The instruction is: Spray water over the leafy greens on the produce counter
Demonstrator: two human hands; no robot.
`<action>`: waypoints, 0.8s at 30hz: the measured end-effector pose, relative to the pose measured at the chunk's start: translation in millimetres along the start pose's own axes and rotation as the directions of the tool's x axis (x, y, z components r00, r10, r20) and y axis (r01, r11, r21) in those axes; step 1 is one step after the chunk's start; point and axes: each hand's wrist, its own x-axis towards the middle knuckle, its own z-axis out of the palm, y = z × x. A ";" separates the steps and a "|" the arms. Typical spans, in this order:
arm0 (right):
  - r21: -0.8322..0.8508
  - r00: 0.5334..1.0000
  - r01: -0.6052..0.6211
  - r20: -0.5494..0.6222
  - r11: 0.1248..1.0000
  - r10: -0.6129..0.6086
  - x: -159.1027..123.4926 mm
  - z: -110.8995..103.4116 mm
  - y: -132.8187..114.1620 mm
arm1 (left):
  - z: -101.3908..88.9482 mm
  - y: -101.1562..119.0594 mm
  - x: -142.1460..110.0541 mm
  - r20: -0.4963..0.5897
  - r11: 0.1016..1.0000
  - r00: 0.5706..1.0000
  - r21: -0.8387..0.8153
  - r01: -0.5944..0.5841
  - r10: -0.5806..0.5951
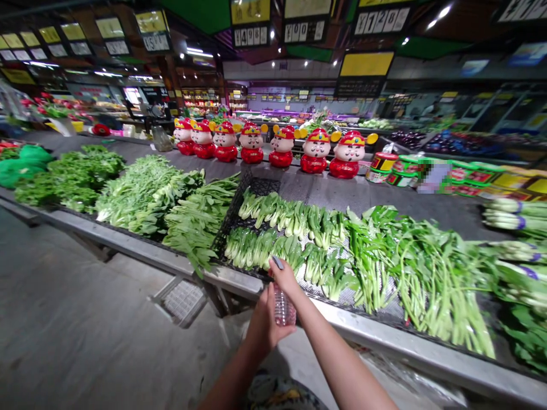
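A clear, pinkish ribbed plastic bottle (pixel 284 306) is held upright in front of the vegetable stand. My left hand (pixel 265 322) is wrapped round its body from the left, thumb beneath. Over the bottle's upper end my right hand (pixel 285 279) is closed, hiding the neck and top. A small grey piece (pixel 278 263) shows at the right thumb; I cannot tell whether it belongs to the bottle. Just beyond both hands lie rows of small bok choy (pixel 287 248) in a black crate (pixel 222 236).
A metal rail (pixel 342 320) edges the stand. Leafy greens (pixel 132 191) lie left, water spinach (pixel 440 279) right. Red figurines (pixel 314 151) and stacked tubs (pixel 404 168) line the back. Price signs (pixel 380 23) hang overhead. A pale grate (pixel 182 299) is low beside the stand.
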 end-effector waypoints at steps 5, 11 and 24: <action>-0.038 1.000 -0.023 -0.013 0.999 0.022 -7.0 -10.3 2.0 | 8.5 7.3 -3.1 -0.007 1.000 1.000 0.029 -0.009 0.009; 0.005 0.998 -0.062 -0.021 0.998 0.062 -12.1 -22.7 5.5 | 15.2 13.5 -2.7 0.019 0.999 0.999 0.046 -0.030 0.029; -0.006 0.991 -0.076 -0.109 0.997 0.075 -21.5 -52.9 8.6 | 15.6 45.9 6.6 0.098 0.999 0.994 -0.013 -0.044 0.045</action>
